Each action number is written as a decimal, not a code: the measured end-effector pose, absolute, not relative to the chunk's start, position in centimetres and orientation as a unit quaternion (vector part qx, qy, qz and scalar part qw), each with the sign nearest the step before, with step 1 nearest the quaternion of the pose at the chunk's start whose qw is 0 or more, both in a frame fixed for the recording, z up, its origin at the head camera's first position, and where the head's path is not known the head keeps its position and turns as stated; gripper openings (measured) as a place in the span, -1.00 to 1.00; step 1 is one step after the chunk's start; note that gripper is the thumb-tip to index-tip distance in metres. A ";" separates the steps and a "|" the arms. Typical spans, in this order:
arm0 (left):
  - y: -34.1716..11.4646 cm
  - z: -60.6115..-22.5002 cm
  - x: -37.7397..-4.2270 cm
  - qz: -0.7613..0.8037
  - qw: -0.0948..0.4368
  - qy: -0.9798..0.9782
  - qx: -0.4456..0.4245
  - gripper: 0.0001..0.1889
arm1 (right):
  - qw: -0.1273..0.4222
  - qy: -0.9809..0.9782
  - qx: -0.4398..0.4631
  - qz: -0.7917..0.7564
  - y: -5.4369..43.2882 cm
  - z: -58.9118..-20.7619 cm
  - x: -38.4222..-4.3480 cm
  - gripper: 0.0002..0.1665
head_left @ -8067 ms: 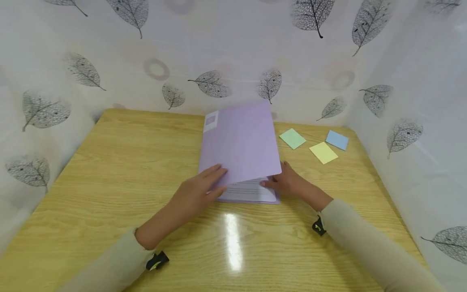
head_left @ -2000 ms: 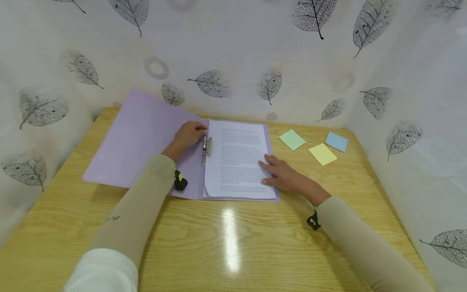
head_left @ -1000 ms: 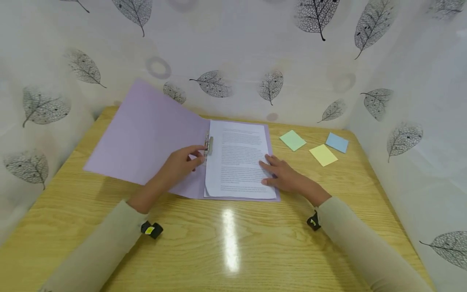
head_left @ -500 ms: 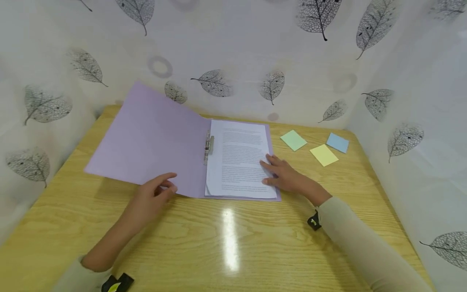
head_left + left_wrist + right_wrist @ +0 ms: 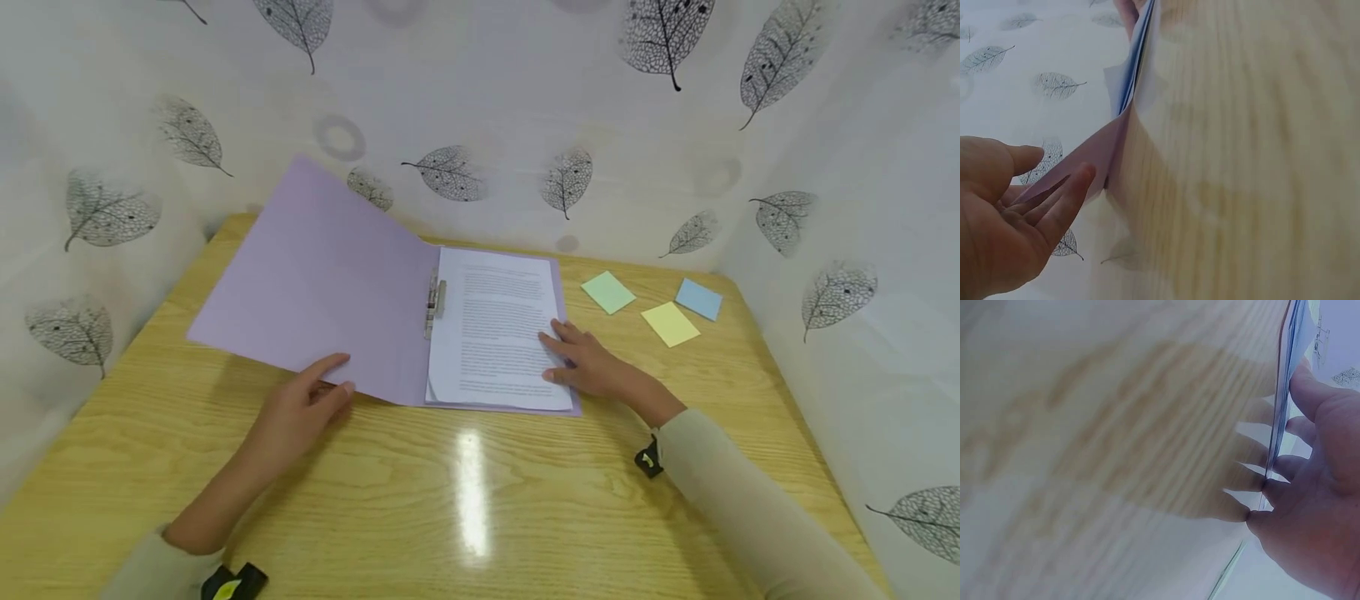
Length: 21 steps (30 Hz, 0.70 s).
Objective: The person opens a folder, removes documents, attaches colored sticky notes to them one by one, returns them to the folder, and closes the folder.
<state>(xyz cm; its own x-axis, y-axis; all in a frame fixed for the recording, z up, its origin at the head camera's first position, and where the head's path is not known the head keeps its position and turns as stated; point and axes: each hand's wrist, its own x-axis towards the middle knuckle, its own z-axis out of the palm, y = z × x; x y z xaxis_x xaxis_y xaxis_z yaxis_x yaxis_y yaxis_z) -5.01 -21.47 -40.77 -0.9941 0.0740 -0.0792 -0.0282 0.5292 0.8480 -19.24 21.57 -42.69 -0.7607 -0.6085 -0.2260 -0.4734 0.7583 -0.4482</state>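
A purple file folder (image 5: 322, 275) lies spread on the table, its left cover tilted up off the wood. Printed sheets (image 5: 502, 325) fill its right side, beside a metal clip (image 5: 433, 304) at the spine. At the cover's lower edge is my left hand (image 5: 296, 421). The left wrist view has its thumb apart from the cover (image 5: 1094, 153) and the fingers close against it; how firmly they touch is unclear. My right hand (image 5: 592, 367) rests with spread fingers on the sheets' right edge; the right wrist view shows its fingertips along the folder's side.
Right of the folder lie three sticky note pads: green (image 5: 608, 292), yellow (image 5: 671, 324) and blue (image 5: 699, 299). A leaf-patterned curtain (image 5: 510, 100) stands behind the wooden table (image 5: 375, 492) and along its sides.
The folder, nearly closed at first, lies open now. My left hand has gone from the clip down to the cover's lower edge, and the cover has risen slightly. My right hand stays on the sheets.
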 end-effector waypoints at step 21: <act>-19.7 -41.1 -6.8 0.464 0.019 0.886 0.003 -0.44 | 0.143 0.938 -0.280 -0.147 20.5 -41.9 -19.5 -0.07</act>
